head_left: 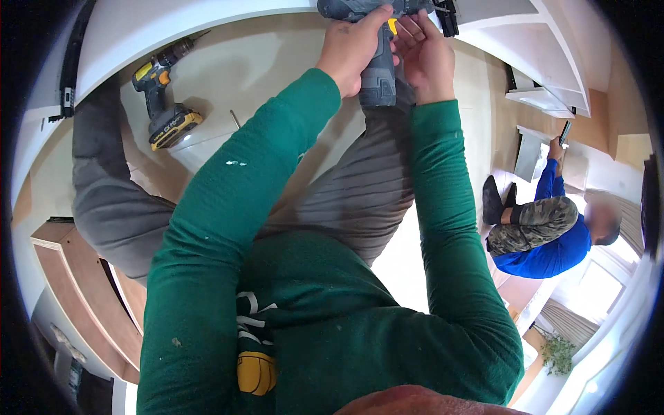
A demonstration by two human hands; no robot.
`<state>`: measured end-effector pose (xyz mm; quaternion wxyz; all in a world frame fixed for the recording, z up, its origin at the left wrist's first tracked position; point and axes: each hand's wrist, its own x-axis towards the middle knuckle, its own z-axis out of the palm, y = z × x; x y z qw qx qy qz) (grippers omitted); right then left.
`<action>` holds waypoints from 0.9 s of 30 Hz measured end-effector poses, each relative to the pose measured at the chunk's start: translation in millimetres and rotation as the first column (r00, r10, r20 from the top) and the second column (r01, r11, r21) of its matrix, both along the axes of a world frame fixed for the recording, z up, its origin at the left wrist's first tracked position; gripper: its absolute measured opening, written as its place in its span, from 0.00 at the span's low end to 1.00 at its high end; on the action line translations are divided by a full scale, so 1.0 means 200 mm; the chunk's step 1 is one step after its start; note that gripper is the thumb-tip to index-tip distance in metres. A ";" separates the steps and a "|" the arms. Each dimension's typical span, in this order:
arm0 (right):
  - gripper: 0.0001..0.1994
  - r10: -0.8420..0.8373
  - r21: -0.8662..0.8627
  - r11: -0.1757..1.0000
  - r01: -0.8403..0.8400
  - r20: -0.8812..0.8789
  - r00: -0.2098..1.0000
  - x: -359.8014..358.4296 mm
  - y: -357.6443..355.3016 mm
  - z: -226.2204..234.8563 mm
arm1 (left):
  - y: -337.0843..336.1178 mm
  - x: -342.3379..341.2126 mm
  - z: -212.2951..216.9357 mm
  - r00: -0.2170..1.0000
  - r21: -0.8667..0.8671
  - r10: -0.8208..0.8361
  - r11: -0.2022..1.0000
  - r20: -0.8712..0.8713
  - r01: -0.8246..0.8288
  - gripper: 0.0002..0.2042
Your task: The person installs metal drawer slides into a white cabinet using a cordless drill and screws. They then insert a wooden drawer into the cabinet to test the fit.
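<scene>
A dark grey cordless drill with a yellow trigger is at the top of the head view, its chuck end pointing right. My left hand is wrapped round its grip, the thumb up along the body. My right hand is just right of the grip, fingers curled up under the chuck end; whatever they pinch is hidden. A black drawer slide is fixed to the white cabinet panel, right beside the chuck and my right fingertips.
A second drill, yellow and black, lies on the floor at left near a thin metal rod. White panelling curves across the top left, bearing another black slide. Wooden drawer parts stand lower left. A person in blue sits at right.
</scene>
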<state>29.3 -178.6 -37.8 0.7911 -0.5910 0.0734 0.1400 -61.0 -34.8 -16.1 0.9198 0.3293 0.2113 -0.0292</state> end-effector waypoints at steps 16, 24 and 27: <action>0.11 -0.093 -0.030 0.995 0.095 0.057 0.994 0.03 0.04 0.05 | 0.00 0.06 0.01 0.996 0.044 -0.030 0.998 -0.081 0.034 0.16; 0.12 -0.096 -0.043 0.994 0.100 0.100 0.990 0.02 0.03 0.05 | -0.02 0.07 0.00 0.998 0.064 -0.006 0.998 -0.058 0.010 0.16; 0.12 -0.104 -0.043 0.993 0.109 0.103 0.989 0.03 0.01 0.03 | -0.03 0.07 0.00 0.997 0.079 -0.021 0.997 -0.076 0.027 0.16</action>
